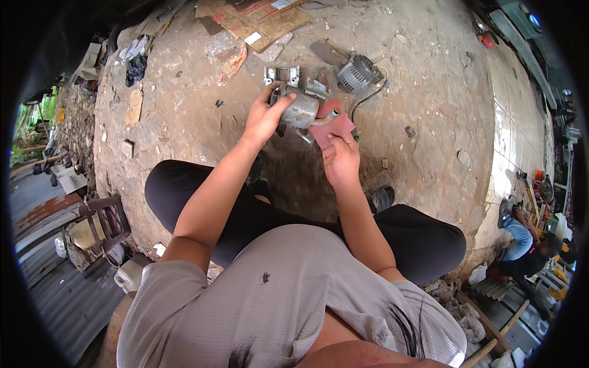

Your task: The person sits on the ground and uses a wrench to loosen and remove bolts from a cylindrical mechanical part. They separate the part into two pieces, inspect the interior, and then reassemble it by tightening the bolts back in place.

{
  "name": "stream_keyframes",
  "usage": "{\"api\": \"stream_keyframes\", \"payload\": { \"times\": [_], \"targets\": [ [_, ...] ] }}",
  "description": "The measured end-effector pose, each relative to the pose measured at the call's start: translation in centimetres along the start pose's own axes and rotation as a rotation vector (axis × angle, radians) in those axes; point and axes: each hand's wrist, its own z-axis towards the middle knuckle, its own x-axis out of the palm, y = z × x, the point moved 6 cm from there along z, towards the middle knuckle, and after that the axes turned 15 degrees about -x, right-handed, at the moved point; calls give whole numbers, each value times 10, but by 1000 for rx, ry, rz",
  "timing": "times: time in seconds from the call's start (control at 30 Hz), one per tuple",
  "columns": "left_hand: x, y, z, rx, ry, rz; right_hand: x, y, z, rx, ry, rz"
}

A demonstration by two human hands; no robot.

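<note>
My left hand is wrapped round a grey cylindrical metal casing, thumb on top, holding it just above the ground. From the casing's right end a short bent metal tube sticks out. Pinched in my right hand is a reddish sheet of sandpaper, which lies against the tube; whether it presses on the casing as well I cannot tell. A silvery metal bracket rests just beyond my left fingers, and other metal pieces lie behind the casing.
A finned electric motor with a dark cable lies beyond my right hand. Flattened cardboard and scraps cover the far ground. To the left stand a broken plastic chair part and a white jug. Another person sits at the far right.
</note>
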Motion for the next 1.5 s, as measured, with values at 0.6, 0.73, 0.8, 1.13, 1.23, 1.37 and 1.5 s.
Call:
{"api": "stream_keyframes", "payload": {
  "times": [0.6, 0.73, 0.8, 1.13, 1.23, 1.37, 1.5],
  "targets": [
    [-7, 15, -3, -68, -6, 83, 10, 11, -2, -72, -87, 21],
    [-4, 9, -1, 12, -17, 141, 3, -5, -1, -38, -49, -16],
    [-3, 7, -5, -19, -15, 157, -6, -12, -6, -30, -132, -36],
    [-3, 13, -5, -68, -12, 62, 2, -1, -2, -113, -74, -7],
    [-1, 14, -9, -69, -36, 75, 6, 21, 7, -174, -5, 4],
    [-5, 12, -3, -18, -6, 111, 9, -12, -13, -12, -139, 12],
    [2, 15, -12, -128, -51, -20, 15, 26, 6, -166, -34, 36]
  ]
}}
